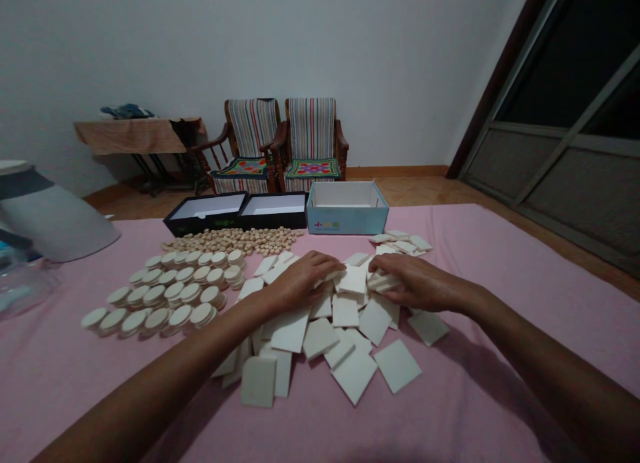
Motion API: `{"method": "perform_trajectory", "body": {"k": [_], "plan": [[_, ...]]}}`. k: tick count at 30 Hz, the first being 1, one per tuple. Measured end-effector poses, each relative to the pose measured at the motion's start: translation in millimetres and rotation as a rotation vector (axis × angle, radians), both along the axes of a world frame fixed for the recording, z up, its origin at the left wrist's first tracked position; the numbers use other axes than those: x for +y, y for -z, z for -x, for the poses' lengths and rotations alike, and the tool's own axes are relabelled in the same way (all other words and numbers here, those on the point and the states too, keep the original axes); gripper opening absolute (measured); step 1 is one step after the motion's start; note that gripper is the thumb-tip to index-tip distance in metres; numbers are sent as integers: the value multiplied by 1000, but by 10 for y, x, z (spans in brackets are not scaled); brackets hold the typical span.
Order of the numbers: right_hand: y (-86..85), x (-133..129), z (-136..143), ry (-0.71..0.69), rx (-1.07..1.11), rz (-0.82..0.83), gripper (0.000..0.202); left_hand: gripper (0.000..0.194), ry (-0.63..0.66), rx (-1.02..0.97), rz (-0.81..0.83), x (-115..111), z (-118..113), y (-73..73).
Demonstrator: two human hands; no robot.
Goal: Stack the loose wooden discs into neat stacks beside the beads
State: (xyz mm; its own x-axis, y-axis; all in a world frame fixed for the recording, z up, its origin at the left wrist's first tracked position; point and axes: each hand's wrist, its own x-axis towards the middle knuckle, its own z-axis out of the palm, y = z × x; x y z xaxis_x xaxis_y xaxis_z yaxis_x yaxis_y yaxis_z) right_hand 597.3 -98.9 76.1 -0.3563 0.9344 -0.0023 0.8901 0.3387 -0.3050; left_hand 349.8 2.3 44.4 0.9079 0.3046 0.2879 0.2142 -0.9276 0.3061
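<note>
A loose heap of square white wooden tiles (345, 311) lies on the pink cloth in front of me. At the heap's back, my left hand (303, 280) has its fingers curled at the tiles; what its fingertips hold is hidden. Opposite it, my right hand (407, 280) is closed on a few stacked square tiles (383, 281), thumb below and fingers above. One tilted tile (353, 280) rests on the heap between the two hands. Several single tiles, such as a flat one (398, 366), are scattered at the near edge.
Stacks of round wooden discs (175, 293) stand in rows at left. Behind them spread small wooden beads (235, 240). Two black trays (273, 221) and a light blue box (347, 221) line the far edge. A grey-white jug-like object (55, 213) is at far left.
</note>
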Motion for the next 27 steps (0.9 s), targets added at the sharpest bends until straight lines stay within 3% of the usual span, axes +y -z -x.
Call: {"method": "perform_trajectory", "body": {"k": [7, 11, 13, 16, 22, 27], "plan": [[125, -293, -421, 133, 17, 88, 40, 43, -5, 92, -15, -177, 250, -101], [96, -323, -654, 123, 52, 86, 39, 42, -21, 85, -22, -233, 361, -115], [53, -194, -727, 152, 60, 18, 35, 39, -22, 77, -24, -254, 390, -114], [35, 187, -768, 355, -60, -91, 33, 35, -22, 66, -18, -274, 402, -122], [274, 1010, -665, 614, -186, 38, 60, 38, -106, -2, -32, -187, 245, -117], [483, 1257, -517, 731, -226, 140, 72, 50, -194, 49, 28, 31, -141, -67]]}}
